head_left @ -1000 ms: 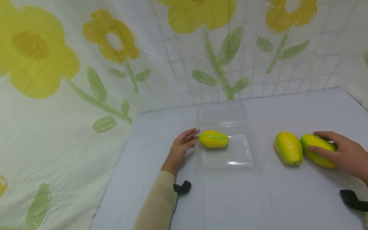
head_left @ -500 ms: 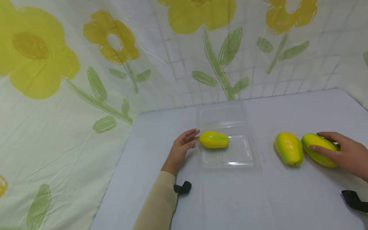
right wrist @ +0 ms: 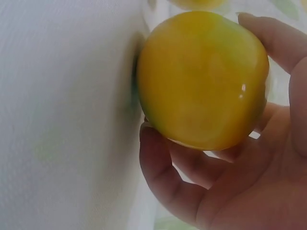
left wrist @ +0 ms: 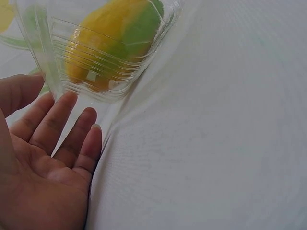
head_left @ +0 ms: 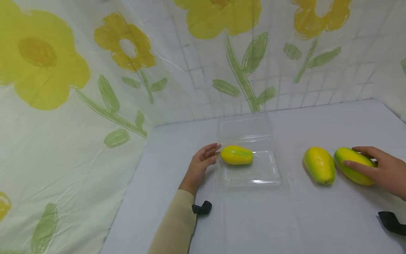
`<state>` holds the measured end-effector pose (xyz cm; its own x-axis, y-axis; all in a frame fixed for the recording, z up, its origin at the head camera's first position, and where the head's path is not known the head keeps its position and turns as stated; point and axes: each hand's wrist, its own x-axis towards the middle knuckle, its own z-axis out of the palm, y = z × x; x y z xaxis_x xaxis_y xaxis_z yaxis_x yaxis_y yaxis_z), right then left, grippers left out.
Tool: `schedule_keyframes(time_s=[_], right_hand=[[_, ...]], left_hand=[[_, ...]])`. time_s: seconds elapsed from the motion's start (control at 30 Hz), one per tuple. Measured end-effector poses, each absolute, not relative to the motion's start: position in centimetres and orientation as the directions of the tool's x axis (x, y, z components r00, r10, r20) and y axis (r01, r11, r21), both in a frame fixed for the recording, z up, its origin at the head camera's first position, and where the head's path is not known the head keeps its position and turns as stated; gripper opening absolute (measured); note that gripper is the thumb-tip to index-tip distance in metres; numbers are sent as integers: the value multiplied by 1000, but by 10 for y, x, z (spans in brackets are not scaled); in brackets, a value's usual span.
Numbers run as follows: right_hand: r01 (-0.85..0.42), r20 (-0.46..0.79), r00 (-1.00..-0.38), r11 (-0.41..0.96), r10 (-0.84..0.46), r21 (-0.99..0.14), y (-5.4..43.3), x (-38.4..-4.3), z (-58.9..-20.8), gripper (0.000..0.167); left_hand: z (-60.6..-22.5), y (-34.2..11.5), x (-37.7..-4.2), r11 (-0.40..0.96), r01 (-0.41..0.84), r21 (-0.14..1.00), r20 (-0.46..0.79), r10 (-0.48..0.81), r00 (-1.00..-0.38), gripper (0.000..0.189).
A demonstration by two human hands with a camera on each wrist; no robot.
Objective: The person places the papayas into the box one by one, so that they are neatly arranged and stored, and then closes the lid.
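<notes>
A yellow-green papaya lies in the left part of a clear plastic clamshell box, whose lid is folded back toward the wall. My left hand is beside the box with fingers extended; in the left wrist view its fingertips are right at the ribbed side wall. On the right, my right hand holds a second papaya, thumb on one side and curled fingers on the other. The right wrist view shows that papaya end-on, close over the white surface. A third papaya lies just left of it.
A white cloth covers the table. Behind and to the left hangs a flower-patterned sheet. Black wrist mounts stick out from both wrists.
My right hand and the papaya it holds have shifted slightly right, widening the gap to the neighbouring papaya. My left hand and the box stay in place.
</notes>
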<state>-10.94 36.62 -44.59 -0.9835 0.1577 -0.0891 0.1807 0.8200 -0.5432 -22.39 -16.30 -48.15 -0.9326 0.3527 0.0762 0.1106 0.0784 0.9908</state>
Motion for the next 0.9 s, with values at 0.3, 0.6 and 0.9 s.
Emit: schedule_keyframes(time_s=[0.3, 0.6, 0.9], right_hand=[[154, -33, -986, 813, 165, -562, 365, -109, -440, 93], [86, 97, -979, 797, 178, -598, 353, -105, -423, 83], [-47, 203, -973, 770, 109, -637, 337, -107, -405, 79]], left_hand=[[-483, -163, -223, 93, 116, 989, 76, 351, -933, 50], [-482, -161, -226, 62, 127, 990, 97, 354, -930, 50], [-481, -161, -225, 62, 132, 989, 102, 351, -931, 49]])
